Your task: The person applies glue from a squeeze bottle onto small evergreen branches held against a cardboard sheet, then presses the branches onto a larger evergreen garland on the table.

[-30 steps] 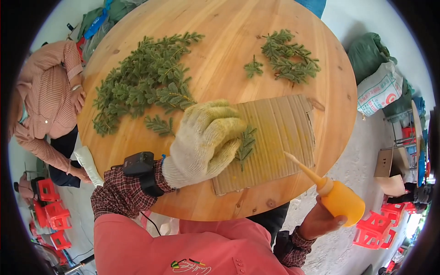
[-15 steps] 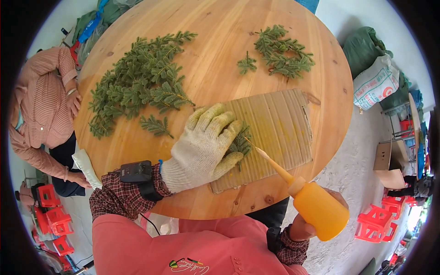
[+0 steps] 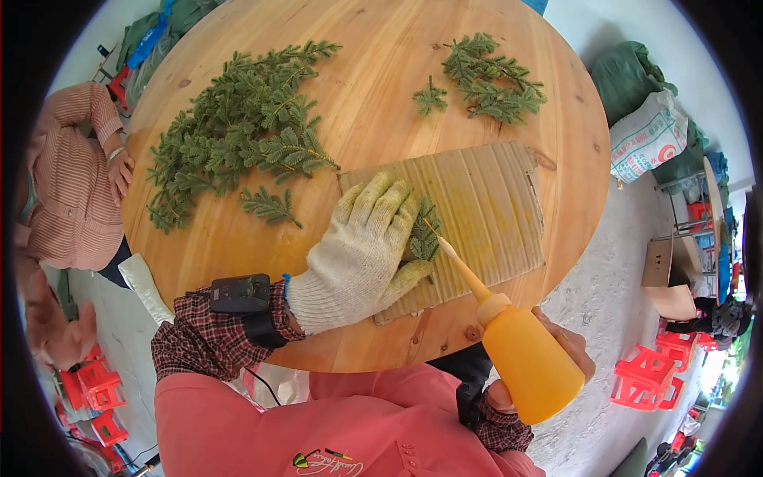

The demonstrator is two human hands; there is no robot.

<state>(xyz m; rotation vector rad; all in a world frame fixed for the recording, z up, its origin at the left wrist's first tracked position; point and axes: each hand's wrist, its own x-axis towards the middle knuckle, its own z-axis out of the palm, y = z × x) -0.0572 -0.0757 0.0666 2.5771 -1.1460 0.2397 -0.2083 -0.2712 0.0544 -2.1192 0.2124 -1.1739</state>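
My left hand (image 3: 346, 262), in a white knit glove with yellow-stained fingers, presses a small green evergreen sprig (image 3: 425, 230) onto a piece of corrugated cardboard (image 3: 485, 207). The sprig pokes out between thumb and forefinger; its rest is hidden under the glove. Bare, my right hand (image 3: 568, 343) is wrapped round a yellow squeeze bottle (image 3: 532, 362). The bottle tilts, its long tapered nozzle pointing up and left, with the thin tip at the sprig's needles. Yellowish smears mark the cardboard.
A large pile of evergreen sprigs (image 3: 238, 127) covers the round wooden table's (image 3: 381, 87) left side, one loose sprig (image 3: 270, 207) below it. A smaller group (image 3: 493, 79) lies far right. At left stands another person (image 3: 75, 183) in a striped top. Red stools (image 3: 644, 378) stand at right.
The bottle and my right hand have shifted slightly left. My left fingers have moved a little, baring more of the sprig. The other person's near hand has left the white thing at the table edge.
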